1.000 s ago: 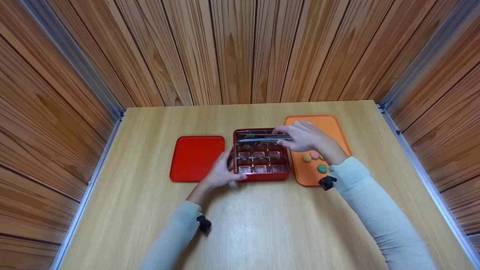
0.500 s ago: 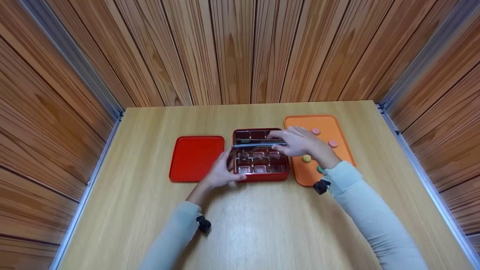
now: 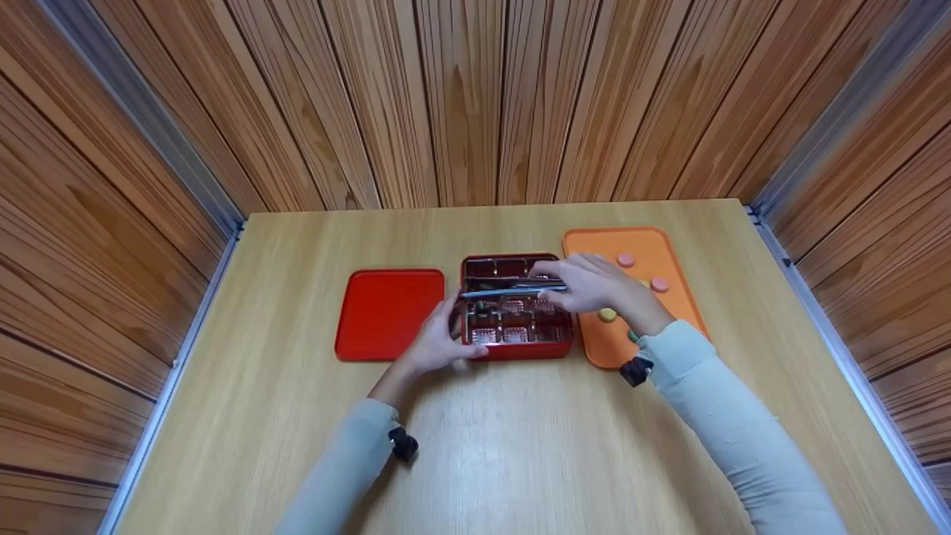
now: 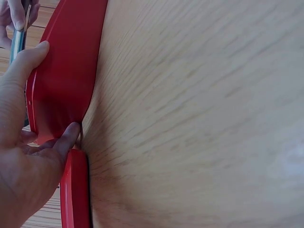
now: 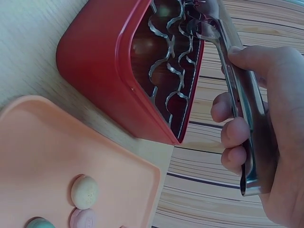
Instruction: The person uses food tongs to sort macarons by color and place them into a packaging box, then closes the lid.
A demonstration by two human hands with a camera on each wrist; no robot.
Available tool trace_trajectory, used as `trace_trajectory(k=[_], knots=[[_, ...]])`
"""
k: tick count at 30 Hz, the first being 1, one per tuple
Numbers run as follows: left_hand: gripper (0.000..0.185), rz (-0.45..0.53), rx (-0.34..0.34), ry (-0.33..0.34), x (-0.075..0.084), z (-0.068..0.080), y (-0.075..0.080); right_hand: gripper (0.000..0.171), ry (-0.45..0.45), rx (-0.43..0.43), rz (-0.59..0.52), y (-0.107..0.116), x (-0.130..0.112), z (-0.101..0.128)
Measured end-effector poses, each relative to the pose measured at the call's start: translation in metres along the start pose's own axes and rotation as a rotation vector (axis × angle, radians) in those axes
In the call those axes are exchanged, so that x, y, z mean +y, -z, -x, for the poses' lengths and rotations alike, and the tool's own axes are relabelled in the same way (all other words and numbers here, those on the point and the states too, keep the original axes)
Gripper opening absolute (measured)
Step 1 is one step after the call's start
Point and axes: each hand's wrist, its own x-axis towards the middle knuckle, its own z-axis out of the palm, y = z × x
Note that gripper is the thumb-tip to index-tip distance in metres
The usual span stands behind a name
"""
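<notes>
My left hand grips the near left corner of a red box, thumb over the front rim and fingers at its side. Inside the box is a clear plastic insert divided into small compartments. My right hand holds metal tongs by the arms, thumb on one side and fingertips on the other. The tongs reach leftward over the box, tips low at its left part. A dark green round thing shows beside the tips; I cannot tell whether they pinch it.
An orange tray to the right bears pink macarons, a yellow macaron and a green macaron, some partly behind my right arm. A red lid lies left of the box. Wooden walls enclose the table.
My right hand has come left and slightly nearer, and the tongs have shifted from the back row toward the middle left of the box. My left hand stays put.
</notes>
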Motion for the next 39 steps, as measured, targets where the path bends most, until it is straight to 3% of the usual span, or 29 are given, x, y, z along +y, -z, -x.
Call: trace_trajectory(k=[15,24,32,39], knots=[[0.125,0.023,0.006,0.016,0.0,0.0,-0.001,0.049,-0.015,0.01,-0.036,0.009,0.017,0.012],[0.124,0.016,-0.002,0.04,0.002,0.001,-0.001,0.046,-0.052,-0.007,-0.147,0.021,0.044,0.034],[0.123,-0.002,0.006,0.046,0.003,0.001,0.0,0.043,-0.066,0.07,-0.088,0.028,0.066,0.056],[0.124,-0.019,0.009,0.044,0.003,0.002,-0.001,0.04,-0.071,0.083,-0.101,0.031,0.081,0.075]])
